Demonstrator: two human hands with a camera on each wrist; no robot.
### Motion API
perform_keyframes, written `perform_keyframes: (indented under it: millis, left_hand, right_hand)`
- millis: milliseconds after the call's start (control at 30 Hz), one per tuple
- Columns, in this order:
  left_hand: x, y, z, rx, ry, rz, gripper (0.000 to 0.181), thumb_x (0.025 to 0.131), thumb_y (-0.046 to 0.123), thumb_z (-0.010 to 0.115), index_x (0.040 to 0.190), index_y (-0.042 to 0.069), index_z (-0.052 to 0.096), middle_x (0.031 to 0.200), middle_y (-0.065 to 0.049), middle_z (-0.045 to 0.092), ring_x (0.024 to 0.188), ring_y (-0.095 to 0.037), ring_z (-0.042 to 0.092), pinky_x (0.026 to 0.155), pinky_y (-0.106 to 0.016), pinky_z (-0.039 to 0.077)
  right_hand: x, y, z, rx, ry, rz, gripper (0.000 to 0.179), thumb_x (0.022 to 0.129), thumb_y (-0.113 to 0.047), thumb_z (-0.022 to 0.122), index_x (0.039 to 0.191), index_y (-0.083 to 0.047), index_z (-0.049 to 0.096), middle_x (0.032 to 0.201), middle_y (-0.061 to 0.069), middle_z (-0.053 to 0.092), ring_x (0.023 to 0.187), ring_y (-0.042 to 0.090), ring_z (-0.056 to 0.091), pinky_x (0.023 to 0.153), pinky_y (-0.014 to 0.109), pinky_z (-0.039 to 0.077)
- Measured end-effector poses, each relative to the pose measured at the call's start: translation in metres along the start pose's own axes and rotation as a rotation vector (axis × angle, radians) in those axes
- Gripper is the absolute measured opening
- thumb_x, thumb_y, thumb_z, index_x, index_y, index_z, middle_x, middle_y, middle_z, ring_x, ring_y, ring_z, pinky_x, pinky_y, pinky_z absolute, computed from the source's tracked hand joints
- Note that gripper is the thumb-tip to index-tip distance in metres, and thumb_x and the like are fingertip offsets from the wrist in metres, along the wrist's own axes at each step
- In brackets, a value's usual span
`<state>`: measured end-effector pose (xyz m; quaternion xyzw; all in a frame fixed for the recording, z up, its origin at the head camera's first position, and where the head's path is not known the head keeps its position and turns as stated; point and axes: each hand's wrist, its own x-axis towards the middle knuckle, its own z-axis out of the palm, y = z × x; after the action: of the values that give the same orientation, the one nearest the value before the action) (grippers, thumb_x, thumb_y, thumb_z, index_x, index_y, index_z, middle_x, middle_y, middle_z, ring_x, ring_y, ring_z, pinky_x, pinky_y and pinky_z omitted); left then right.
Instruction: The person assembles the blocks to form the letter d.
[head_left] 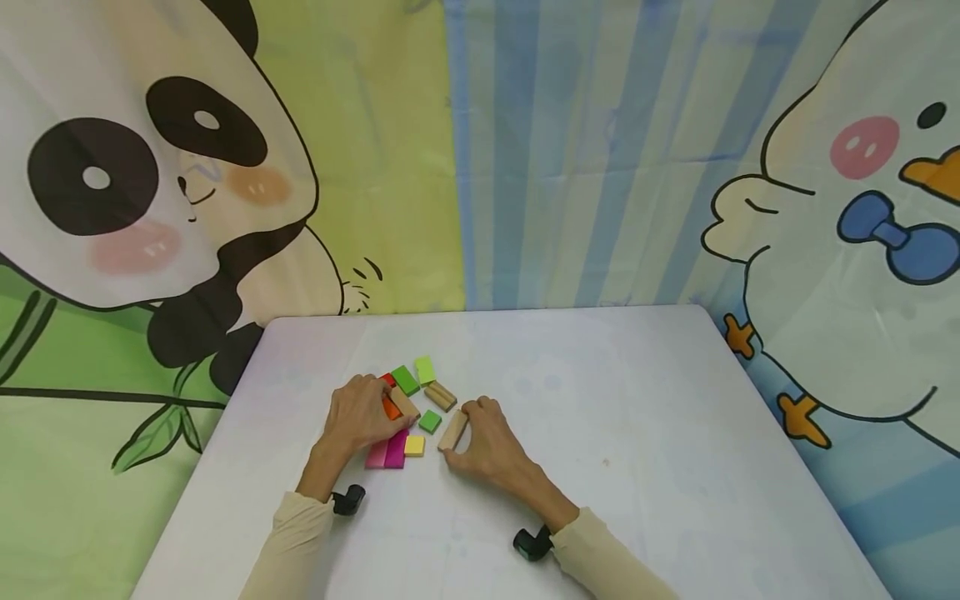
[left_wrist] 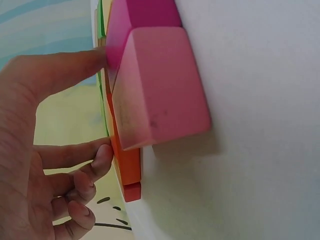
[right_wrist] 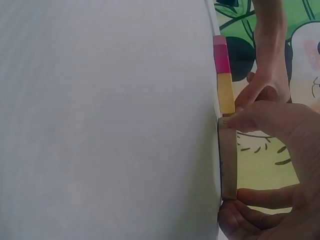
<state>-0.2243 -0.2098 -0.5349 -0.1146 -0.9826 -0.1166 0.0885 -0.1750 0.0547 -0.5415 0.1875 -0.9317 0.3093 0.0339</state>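
My left hand [head_left: 366, 412] holds a plain wooden block [head_left: 405, 402] between thumb and index finger, its other fingers loosely bent. Beside that hand lie an orange block [head_left: 392, 408], a red block [left_wrist: 132, 192], a pink block [left_wrist: 172, 85] and a magenta block [head_left: 395, 451]. My right hand [head_left: 491, 443] pinches a second plain wooden block [right_wrist: 228, 160] lengthwise, thumb at its near end and fingertips at its far end. In the right wrist view this block's thumb end is close to a yellow block [right_wrist: 225, 94].
Between the hands lies a small green block [head_left: 430, 422]. Behind it are narrow wooden blocks [head_left: 440, 396], a green block [head_left: 406, 380] and a lime block [head_left: 425, 370]. The white table [head_left: 637, 400] meets cartoon-printed cloth [head_left: 555, 167] at its back edge.
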Motion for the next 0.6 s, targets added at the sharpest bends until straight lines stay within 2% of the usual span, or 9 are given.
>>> perform_keyframes:
  millis: [167, 400, 600]
  left_hand:
    - [-0.001, -0.002, 0.001, -0.001, 0.010, 0.012, 0.059, 0.080, 0.061, 0.086, 0.101, 0.008, 0.075, 0.085, -0.001, 0.064, 0.083, -0.020, 0.057, 0.066, -0.036, 0.049]
    - [0.000, 0.001, -0.007, -0.023, 0.025, 0.029, 0.062, 0.079, 0.065, 0.086, 0.102, 0.007, 0.078, 0.091, -0.003, 0.068, 0.087, -0.021, 0.059, 0.069, -0.041, 0.055]
    - [0.003, 0.006, -0.014, -0.015, 0.040, 0.042, 0.061, 0.079, 0.066, 0.087, 0.097, 0.008, 0.075, 0.086, -0.001, 0.065, 0.085, -0.021, 0.057, 0.067, -0.037, 0.049]
  right_hand:
    - [-0.003, 0.012, -0.009, 0.034, 0.005, 0.019, 0.064, 0.082, -0.033, 0.091, 0.129, 0.003, 0.068, 0.117, 0.011, 0.065, 0.106, 0.021, 0.057, 0.095, 0.040, 0.057]
    - [-0.006, 0.036, -0.024, 0.015, 0.036, 0.046, 0.063, 0.081, -0.032, 0.092, 0.129, 0.003, 0.069, 0.116, 0.011, 0.066, 0.103, 0.019, 0.056, 0.091, 0.040, 0.055]
    - [-0.007, 0.055, -0.039, 0.017, 0.053, 0.064, 0.064, 0.080, -0.029, 0.094, 0.129, 0.004, 0.070, 0.117, 0.014, 0.068, 0.105, 0.023, 0.059, 0.095, 0.044, 0.056]
